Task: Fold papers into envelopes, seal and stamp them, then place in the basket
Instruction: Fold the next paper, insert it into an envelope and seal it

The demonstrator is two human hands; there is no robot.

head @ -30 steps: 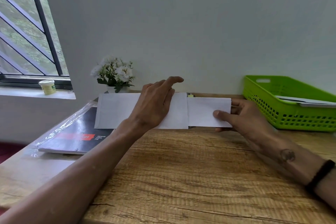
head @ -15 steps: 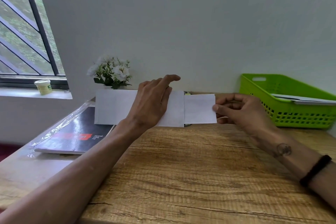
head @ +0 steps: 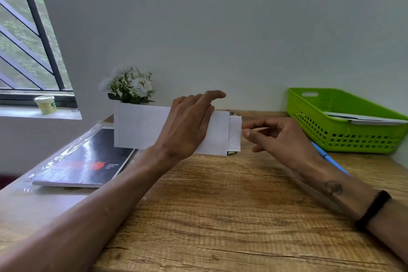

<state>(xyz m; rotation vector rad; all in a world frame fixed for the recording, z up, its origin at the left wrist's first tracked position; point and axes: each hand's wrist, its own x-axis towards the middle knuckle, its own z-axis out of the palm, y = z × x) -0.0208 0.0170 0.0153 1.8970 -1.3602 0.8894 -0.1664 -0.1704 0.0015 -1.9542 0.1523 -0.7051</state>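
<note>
A wooden tabletop (head: 220, 216) with strong grain fills the lower part of the view and meets a plain pale wall (head: 220, 40) along its far edge. Near the left edge lies a black spiral pad (head: 88, 159) with a red patch on its cover, wrapped in clear plastic. By the far edge, left of centre, stands a small bunch of white flowers (head: 130, 86). Towards the right edge a blue pen (head: 331, 161) lies on the wood. At far left a barred window (head: 28, 35) sits above a sill that carries a small pale tub (head: 45, 104).
</note>
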